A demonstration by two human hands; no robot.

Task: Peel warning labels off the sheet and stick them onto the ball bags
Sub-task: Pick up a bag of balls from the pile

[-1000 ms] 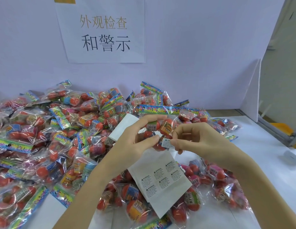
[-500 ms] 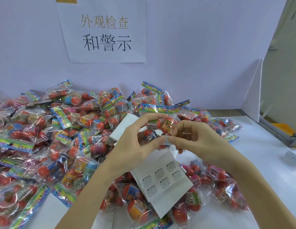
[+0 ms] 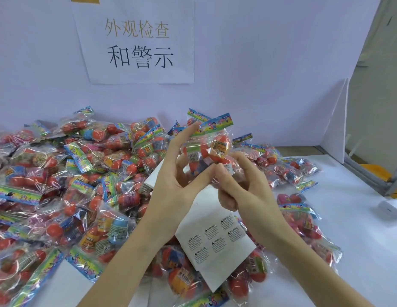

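Observation:
A clear ball bag (image 3: 212, 147) with orange balls and a colourful header card stands upright between both hands, above the pile. My left hand (image 3: 182, 178) grips its left side with thumb and fingers. My right hand (image 3: 239, 187) presses its thumb onto the bag's lower right, where a small white warning label (image 3: 228, 168) shows. The white label sheet (image 3: 213, 244), with several warning labels in rows, lies below my hands on top of other bags.
A large pile of ball bags (image 3: 71, 185) covers the table's left and middle. A smaller group of bags (image 3: 304, 220) lies right of my arms on the white table (image 3: 359, 240). A printed paper sign (image 3: 137, 41) hangs on the back wall. A small white object (image 3: 390, 208) rests at the far right.
The bag has been lifted and turned upright, its header card now on top. The label moved from my right fingertips onto the bag, under my right thumb.

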